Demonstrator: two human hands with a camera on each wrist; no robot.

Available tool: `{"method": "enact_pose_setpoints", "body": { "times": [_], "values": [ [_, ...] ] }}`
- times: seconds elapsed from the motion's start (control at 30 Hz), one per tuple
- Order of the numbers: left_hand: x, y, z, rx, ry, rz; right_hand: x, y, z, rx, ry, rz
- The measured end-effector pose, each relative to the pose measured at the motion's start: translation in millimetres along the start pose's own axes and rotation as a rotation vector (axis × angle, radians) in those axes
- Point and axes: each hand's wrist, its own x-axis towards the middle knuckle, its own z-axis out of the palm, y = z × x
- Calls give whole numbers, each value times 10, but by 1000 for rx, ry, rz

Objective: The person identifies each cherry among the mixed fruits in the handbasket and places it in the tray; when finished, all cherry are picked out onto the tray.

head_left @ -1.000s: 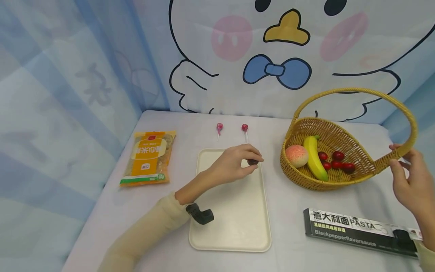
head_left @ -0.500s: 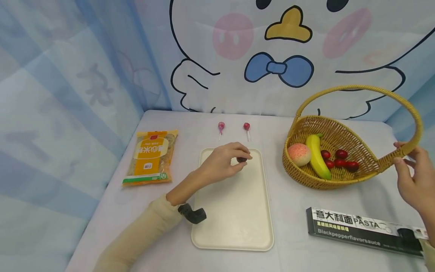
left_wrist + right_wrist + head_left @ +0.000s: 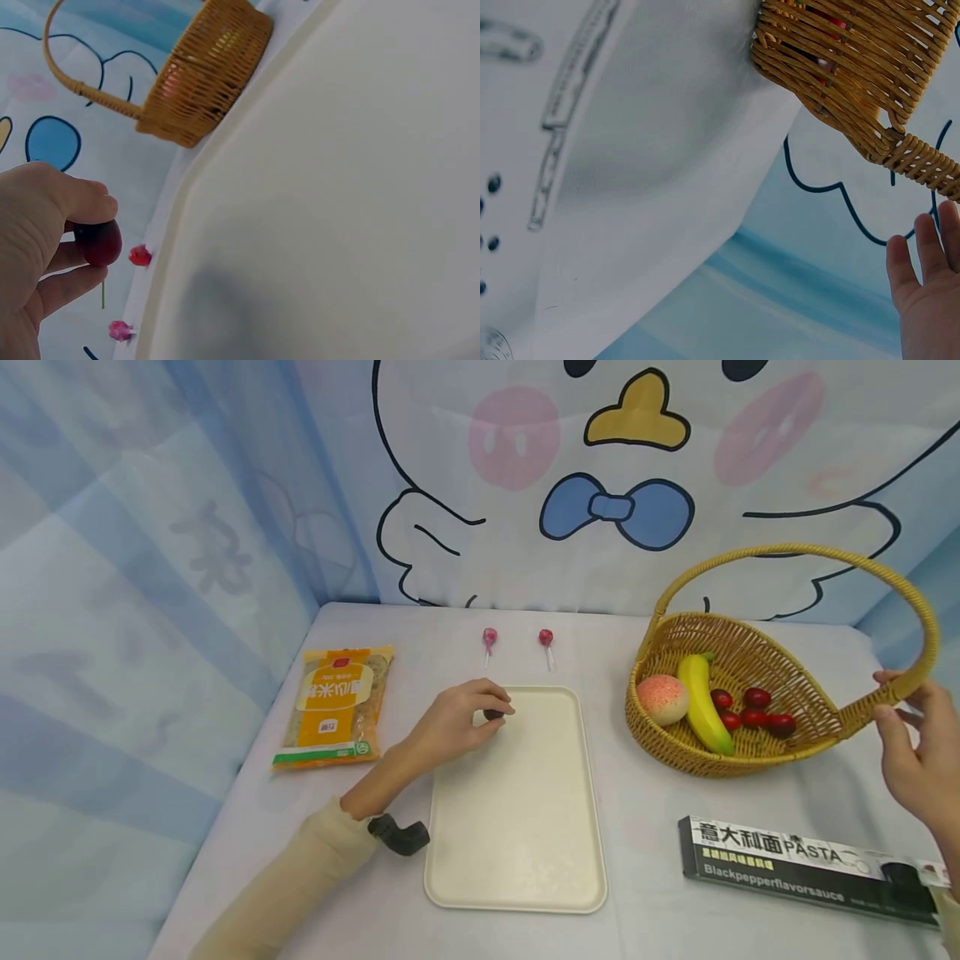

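Note:
My left hand [image 3: 491, 710] pinches a small dark red cherry [image 3: 494, 716] between thumb and fingers, just above the far left corner of the cream tray [image 3: 517, 827]. The left wrist view shows the same cherry [image 3: 97, 241] in the fingertips of the left hand [image 3: 45, 232], beside the tray [image 3: 337, 210]. My right hand [image 3: 887, 700] is at the right end of the wicker basket's handle [image 3: 787, 553], its fingers straight and touching it. In the right wrist view the right hand [image 3: 930, 277] is just under the handle [image 3: 922, 161].
The basket [image 3: 675, 747] holds a peach [image 3: 659, 699], a banana [image 3: 702, 703] and several cherries [image 3: 753, 710]. Two lollipops [image 3: 489, 637] lie beyond the tray. An orange packet [image 3: 336, 706] lies at the left, a black pasta box [image 3: 802, 868] at the front right.
My left hand has carried the cherry leftwards, from the tray's far right corner to its far left corner. The right hand has stayed at the basket handle.

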Motion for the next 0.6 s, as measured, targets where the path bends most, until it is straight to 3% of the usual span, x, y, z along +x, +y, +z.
{"method": "enact_pose_setpoints", "body": {
  "times": [0.2, 0.6],
  "values": [
    [-32, -101, 43, 30, -18, -37, 0, 29, -12, -5, -8, -32],
    [-25, -257, 139, 114, -54, -67, -16, 21, -11, -33, -24, 24]
  ]
}}
